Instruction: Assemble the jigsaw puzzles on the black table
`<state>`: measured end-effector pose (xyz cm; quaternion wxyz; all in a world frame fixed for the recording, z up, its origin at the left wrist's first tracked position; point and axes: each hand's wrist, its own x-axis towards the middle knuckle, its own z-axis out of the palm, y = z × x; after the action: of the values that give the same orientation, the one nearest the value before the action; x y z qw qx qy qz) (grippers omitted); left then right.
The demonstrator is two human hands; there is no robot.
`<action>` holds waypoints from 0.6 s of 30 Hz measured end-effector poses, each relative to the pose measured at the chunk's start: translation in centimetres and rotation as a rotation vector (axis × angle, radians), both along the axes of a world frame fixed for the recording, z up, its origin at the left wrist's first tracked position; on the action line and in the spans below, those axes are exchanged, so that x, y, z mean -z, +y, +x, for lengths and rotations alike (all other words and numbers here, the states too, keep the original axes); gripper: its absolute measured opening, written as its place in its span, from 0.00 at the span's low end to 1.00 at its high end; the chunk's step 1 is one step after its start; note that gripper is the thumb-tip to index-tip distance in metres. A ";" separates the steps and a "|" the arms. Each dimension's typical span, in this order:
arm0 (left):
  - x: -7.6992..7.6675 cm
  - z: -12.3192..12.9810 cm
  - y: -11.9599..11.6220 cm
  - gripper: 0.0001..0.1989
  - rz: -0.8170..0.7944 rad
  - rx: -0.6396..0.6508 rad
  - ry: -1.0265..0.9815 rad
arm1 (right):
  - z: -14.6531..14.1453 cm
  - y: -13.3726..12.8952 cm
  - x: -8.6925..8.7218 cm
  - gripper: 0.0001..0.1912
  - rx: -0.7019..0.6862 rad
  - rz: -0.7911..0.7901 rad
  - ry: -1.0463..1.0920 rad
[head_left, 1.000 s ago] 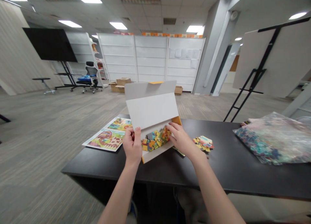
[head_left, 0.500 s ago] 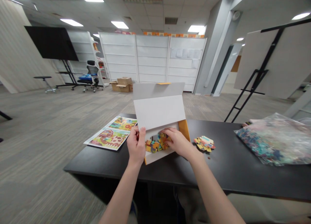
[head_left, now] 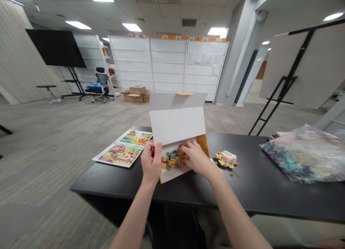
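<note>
A cardboard box, white inside and yellow outside, is tilted toward me with its lid raised. My left hand grips its left side, thumb on the near face. Inside lie several colourful jigsaw puzzle pieces. My right hand reaches into the box, its curled fingers on the pieces; the fingertips are partly hidden among them. To the right of the box, a small pile of puzzle pieces rests on the black table.
A printed picture sheet with cartoon animal scenes lies at the table's left end. At the right is a clear plastic bag full of small colourful pieces. Beyond the table stand cartons, an office chair and a board on a black stand.
My right hand has shifted slightly among the puzzle pieces, and those under its fingers have moved. My left hand keeps its hold on the box.
</note>
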<state>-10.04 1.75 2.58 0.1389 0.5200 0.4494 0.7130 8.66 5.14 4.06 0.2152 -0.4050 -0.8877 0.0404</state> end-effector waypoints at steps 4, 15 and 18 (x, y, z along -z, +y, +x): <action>0.0 0.0 0.0 0.18 -0.004 -0.011 0.005 | -0.2 -0.3 -0.4 0.16 0.006 -0.077 0.009; -0.2 -0.5 0.0 0.17 -0.005 -0.086 -0.004 | 2.7 0.8 -0.9 0.09 0.033 -0.098 0.222; -0.2 -0.5 0.1 0.17 -0.005 -0.124 -0.004 | 3.4 0.3 -2.1 0.09 0.050 -0.098 0.301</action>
<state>-10.53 1.86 2.78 0.0966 0.4894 0.4823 0.7201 12.10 5.43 6.12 0.3266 -0.4265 -0.8320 0.1388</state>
